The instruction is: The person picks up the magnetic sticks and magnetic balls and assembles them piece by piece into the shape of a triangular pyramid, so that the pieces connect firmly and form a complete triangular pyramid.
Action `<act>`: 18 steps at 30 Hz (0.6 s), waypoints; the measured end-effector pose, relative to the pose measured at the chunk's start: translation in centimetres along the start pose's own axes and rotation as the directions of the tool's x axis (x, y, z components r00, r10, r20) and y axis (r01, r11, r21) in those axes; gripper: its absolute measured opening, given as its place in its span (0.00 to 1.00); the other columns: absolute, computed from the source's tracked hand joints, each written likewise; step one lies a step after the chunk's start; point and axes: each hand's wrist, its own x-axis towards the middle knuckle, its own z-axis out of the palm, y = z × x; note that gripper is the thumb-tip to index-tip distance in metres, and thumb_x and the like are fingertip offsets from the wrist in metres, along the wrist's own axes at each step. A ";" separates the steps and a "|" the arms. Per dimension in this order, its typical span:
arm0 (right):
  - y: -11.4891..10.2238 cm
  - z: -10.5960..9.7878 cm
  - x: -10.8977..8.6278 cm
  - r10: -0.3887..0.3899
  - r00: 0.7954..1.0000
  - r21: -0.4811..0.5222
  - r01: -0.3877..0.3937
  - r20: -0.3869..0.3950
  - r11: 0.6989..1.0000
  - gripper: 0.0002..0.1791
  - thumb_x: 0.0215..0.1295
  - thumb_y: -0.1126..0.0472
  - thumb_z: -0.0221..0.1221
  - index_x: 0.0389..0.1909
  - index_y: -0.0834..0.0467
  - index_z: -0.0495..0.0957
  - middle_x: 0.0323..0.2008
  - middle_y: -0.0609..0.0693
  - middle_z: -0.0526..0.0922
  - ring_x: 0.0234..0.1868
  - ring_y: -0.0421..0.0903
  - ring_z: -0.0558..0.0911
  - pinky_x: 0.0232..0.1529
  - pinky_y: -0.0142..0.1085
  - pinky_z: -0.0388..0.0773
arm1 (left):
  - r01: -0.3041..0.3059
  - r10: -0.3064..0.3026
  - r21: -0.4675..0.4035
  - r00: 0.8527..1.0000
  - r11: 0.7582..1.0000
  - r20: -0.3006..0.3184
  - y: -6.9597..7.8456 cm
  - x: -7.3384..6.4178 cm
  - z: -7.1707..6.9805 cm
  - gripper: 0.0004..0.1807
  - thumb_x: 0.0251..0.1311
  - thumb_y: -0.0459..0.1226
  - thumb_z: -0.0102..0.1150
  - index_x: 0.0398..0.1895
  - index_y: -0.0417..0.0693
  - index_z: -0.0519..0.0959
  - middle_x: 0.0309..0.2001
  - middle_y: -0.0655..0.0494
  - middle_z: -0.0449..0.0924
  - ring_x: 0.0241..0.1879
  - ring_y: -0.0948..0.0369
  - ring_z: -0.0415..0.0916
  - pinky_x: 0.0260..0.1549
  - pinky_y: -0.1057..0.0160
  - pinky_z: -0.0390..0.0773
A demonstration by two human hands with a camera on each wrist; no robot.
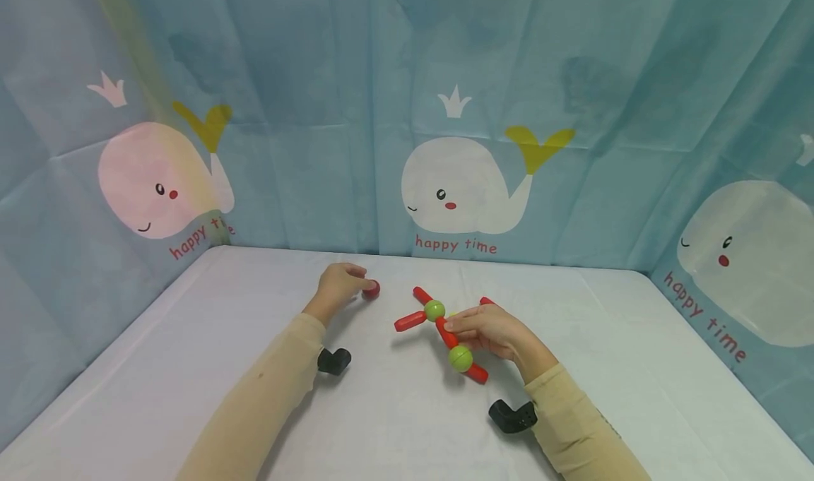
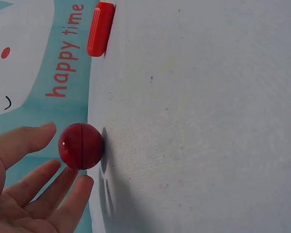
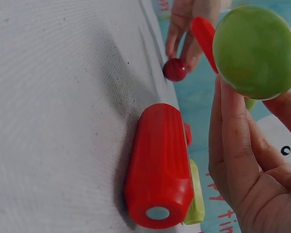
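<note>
My left hand (image 1: 340, 287) reaches around a dark red ball (image 2: 81, 146) on the white table. In the left wrist view its thumb and fingers are spread loosely about the ball, not closed on it. My right hand (image 1: 492, 329) pinches a red magnetic rod (image 1: 446, 333) between thumb and fingers. That rod joins a far green ball (image 1: 434, 311) to a near green ball (image 1: 461, 358). Two more red rods stick out from the far ball, and another red rod (image 1: 477, 373) from the near one. The right hand hides part of what lies behind it.
Beside the right hand, a loose red rod (image 3: 160, 165) lies on the table, with a yellow-green piece (image 3: 196, 194) behind it. Black wrist-worn devices (image 1: 334, 361) sit at both forearms. A blue curtain (image 1: 318, 184) printed with whales borders the table's back and sides.
</note>
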 end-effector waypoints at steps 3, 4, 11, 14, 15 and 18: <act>0.0 0.0 0.0 0.002 1.000 -0.001 -0.002 -0.004 1.000 0.20 0.65 0.55 0.65 0.49 0.66 0.83 0.37 0.49 0.89 0.36 0.42 0.85 0.40 0.31 0.82 | -0.005 0.005 -0.025 1.000 1.000 0.009 -0.2 0.4 0.4 0.25 0.59 0.38 0.68 0.60 0.40 0.77 0.58 0.43 0.79 0.56 0.50 0.74 0.58 0.53 0.78; 0.0 0.0 0.0 0.003 1.000 -0.001 -0.003 -0.006 1.000 0.19 0.65 0.55 0.65 0.49 0.66 0.83 0.37 0.49 0.89 0.36 0.42 0.85 0.40 0.30 0.82 | -0.009 0.010 -0.026 1.000 1.000 0.011 -0.2 0.5 0.5 0.24 0.59 0.37 0.67 0.59 0.40 0.78 0.57 0.43 0.80 0.55 0.50 0.75 0.58 0.54 0.78; 0.0 0.0 0.0 0.002 1.000 -0.002 -0.002 -0.005 1.000 0.19 0.65 0.55 0.64 0.49 0.66 0.83 0.37 0.48 0.89 0.36 0.42 0.85 0.39 0.30 0.82 | -0.037 0.037 -0.004 0.999 0.999 0.025 -0.5 1.0 1.1 0.18 0.57 0.34 0.68 0.51 0.39 0.83 0.51 0.43 0.83 0.48 0.53 0.79 0.52 0.57 0.81; 0.0 0.0 0.0 0.003 1.000 -0.002 -0.003 -0.005 1.000 0.19 0.64 0.55 0.65 0.49 0.66 0.83 0.37 0.48 0.89 0.35 0.42 0.85 0.38 0.30 0.82 | -0.046 0.044 0.025 0.997 0.999 0.067 -0.3 0.7 1.1 0.16 0.57 0.34 0.69 0.49 0.41 0.84 0.48 0.45 0.84 0.45 0.56 0.79 0.50 0.59 0.82; 0.0 0.0 0.0 0.005 1.000 -0.001 -0.005 -0.007 1.000 0.19 0.64 0.55 0.65 0.49 0.66 0.83 0.37 0.48 0.89 0.35 0.42 0.85 0.38 0.30 0.82 | -0.051 0.047 0.040 0.995 0.998 0.084 -0.3 0.6 1.1 0.16 0.57 0.34 0.69 0.49 0.41 0.84 0.47 0.47 0.85 0.44 0.57 0.80 0.49 0.59 0.82; 0.0 0.0 0.0 0.007 1.000 0.000 -0.007 -0.007 1.000 0.20 0.64 0.55 0.65 0.49 0.66 0.83 0.36 0.48 0.88 0.35 0.42 0.84 0.38 0.30 0.81 | -0.073 0.061 0.097 0.990 0.993 0.124 -0.4 0.1 1.1 0.15 0.57 0.35 0.69 0.48 0.43 0.84 0.44 0.49 0.85 0.43 0.57 0.80 0.47 0.61 0.83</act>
